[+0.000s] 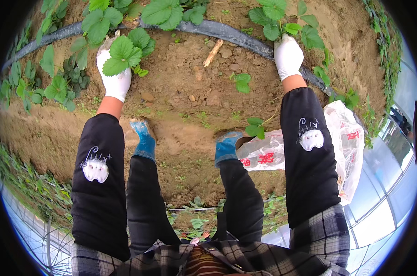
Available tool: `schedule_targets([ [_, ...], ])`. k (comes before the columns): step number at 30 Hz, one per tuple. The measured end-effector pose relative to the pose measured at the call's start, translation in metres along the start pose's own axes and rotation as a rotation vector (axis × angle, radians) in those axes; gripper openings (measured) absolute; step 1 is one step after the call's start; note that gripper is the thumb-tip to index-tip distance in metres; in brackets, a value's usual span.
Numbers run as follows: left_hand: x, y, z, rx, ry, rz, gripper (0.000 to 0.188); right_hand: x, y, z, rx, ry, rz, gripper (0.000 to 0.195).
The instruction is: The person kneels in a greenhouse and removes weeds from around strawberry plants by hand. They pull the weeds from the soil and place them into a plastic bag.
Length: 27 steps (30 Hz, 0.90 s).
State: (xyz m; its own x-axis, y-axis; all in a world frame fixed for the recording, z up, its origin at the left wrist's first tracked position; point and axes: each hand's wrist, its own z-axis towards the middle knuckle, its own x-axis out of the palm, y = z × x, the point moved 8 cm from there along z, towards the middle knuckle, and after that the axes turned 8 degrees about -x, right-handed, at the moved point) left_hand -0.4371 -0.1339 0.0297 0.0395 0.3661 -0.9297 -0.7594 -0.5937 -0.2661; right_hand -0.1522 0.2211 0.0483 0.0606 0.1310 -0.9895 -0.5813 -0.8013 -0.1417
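Both my hands wear white gloves and reach into strawberry plants along a soil bed. My left hand [114, 84] is at the left plant, its soiled fingers partly covered by a strawberry leaf [120, 57]. What those fingers hold is hidden. On the right, my right hand [288, 58] has its fingers curled in at the base of another strawberry plant [273, 17]. Its fingertips are out of sight, so a grip on the stems cannot be confirmed. A black drip hose [225, 31] curves across the bed and passes beside my right hand.
A short stick [213, 52] and a small strawberry shoot [242, 82] lie between my hands. Below my right forearm is a translucent plastic bag [344, 138] with red printing. My blue boot covers [144, 139] stand in the furrow. More strawberry plants [58, 88] grow at left.
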Motion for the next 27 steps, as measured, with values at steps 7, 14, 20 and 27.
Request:
schedule_targets([
  [7, -0.080, -0.032, 0.009, -0.279, -0.049, -0.305, 0.032, 0.003, -0.011, -0.016, 0.150, -0.032, 0.242, 0.011],
  [14, -0.112, -0.185, 0.052, 0.011, -0.051, -0.619, 0.034, 0.014, -0.022, -0.021, 0.252, 0.114, 0.477, 0.022],
  [20, -0.034, -0.339, 0.084, 0.525, 0.431, -0.406, 0.030, 0.008, -0.025, -0.049, 0.344, -0.030, 0.574, 0.023],
  [27, 0.030, -0.362, 0.087, 0.583, 0.498, -0.146, 0.028, 0.003, -0.021, -0.041, 0.336, -0.156, 0.479, 0.015],
])
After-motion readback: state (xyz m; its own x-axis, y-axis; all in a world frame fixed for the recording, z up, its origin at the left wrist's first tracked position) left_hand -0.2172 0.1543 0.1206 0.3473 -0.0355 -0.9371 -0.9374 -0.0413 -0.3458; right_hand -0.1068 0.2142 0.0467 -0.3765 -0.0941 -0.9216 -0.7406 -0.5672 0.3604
